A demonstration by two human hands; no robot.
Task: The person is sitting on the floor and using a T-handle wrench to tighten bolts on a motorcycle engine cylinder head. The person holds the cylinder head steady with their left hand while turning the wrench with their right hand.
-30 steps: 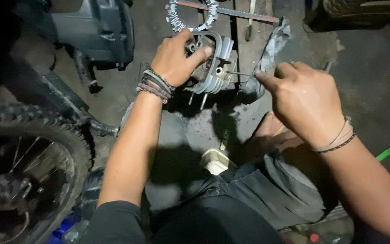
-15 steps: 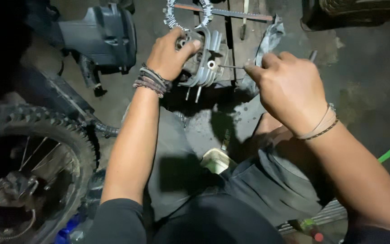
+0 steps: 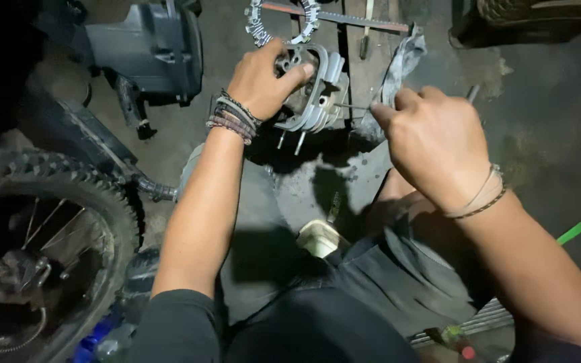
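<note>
Two bare hands work at a finned metal engine part (image 3: 314, 91), seen from the single head view, and that part serves as the landmark for everything else. It sits on the dark, stained floor (image 3: 546, 148) just beyond the person's knees, with two short studs poking out of its underside.

Left hand (image 3: 263, 81) lies over the near-left side of the finned part, fingers curled tight round its rim and the thumb pressed across its face; beaded bracelets (image 3: 233, 117) ring the wrist.

Right hand (image 3: 432, 138) is to the right of the part, fingers pinched narrow on a thin metal rod (image 3: 351, 106) whose tip reaches the part's right side. A crumpled grey rag (image 3: 398, 64) lies between that hand and the part, just behind the rod.

Beyond the part lie a toothed metal ring (image 3: 257, 27) and a long flat bar (image 3: 364, 20). Left of it stands a dark plastic housing (image 3: 146, 47); nearer, further left, is a knobbly spoked tyre (image 3: 55, 195).
</note>
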